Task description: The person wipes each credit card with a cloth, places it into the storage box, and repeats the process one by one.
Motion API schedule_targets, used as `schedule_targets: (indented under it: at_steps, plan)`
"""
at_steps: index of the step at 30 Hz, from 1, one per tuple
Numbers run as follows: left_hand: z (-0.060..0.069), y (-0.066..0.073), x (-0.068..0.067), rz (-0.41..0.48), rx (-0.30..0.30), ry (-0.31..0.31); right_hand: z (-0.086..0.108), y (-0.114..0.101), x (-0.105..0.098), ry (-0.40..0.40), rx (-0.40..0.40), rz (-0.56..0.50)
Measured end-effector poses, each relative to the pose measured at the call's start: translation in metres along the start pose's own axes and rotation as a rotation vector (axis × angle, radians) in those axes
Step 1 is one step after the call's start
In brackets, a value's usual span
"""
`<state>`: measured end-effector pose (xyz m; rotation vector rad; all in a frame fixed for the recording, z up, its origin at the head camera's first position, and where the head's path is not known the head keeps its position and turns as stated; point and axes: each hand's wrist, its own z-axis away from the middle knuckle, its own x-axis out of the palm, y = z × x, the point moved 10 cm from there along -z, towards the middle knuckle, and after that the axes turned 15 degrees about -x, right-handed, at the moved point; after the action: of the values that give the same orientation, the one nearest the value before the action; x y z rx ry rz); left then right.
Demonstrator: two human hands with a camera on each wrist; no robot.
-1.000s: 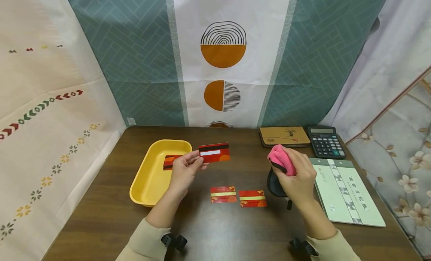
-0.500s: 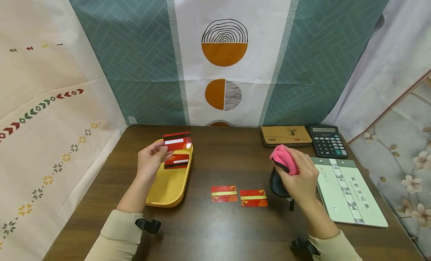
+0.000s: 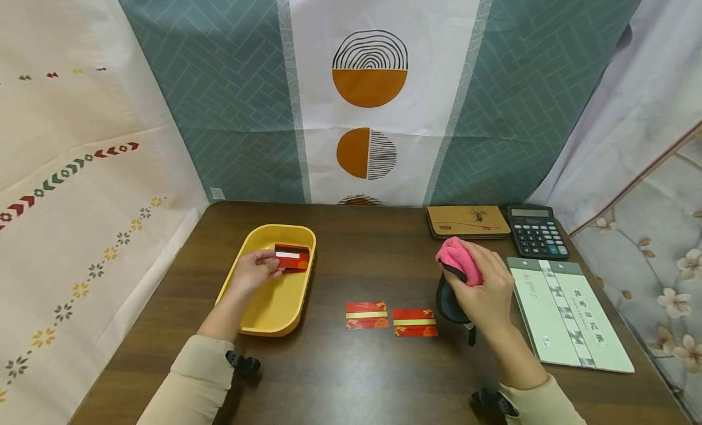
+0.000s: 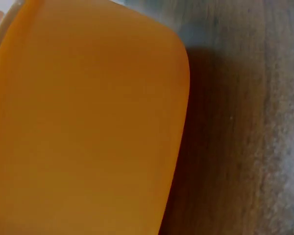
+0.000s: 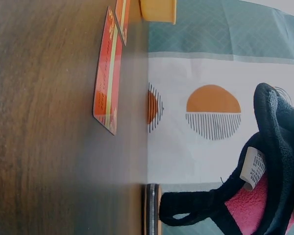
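Observation:
In the head view my left hand (image 3: 253,272) reaches into the yellow tray (image 3: 273,332). Its thumb and fingers pinch a red card (image 3: 290,260) with a black stripe and white strip. Another red card under it is mostly covered. The tray's wall (image 4: 88,122) fills much of the left wrist view, where the hand itself does not show. My right hand (image 3: 488,288) grips a pink and black cloth (image 3: 460,261), held above the table. Its black loop (image 5: 188,208) hangs down in the right wrist view. Two red cards, a left one (image 3: 366,323) and a right one (image 3: 415,331), lie flat mid-table.
At the back right are a brown wallet-like case (image 3: 466,221) and a black calculator (image 3: 537,232). A pale green notebook (image 3: 565,315) lies on the right of the brown table (image 3: 351,376). Patterned cloths hang behind and at both sides.
My left hand has carried its card left from mid-table, then down into the yellow tray over the card there. The tray shifted slightly. The right hand still grips the cloth in about the same place.

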<state>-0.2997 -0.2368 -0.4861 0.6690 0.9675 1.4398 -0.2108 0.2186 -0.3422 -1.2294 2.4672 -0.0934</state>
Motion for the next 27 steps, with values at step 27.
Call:
schedule_targets:
  at_steps: [27]
  plan:
    - [0.081,0.067,0.056,-0.424,0.534,0.116,0.006,0.005,-0.005,-0.042,0.081,0.028]
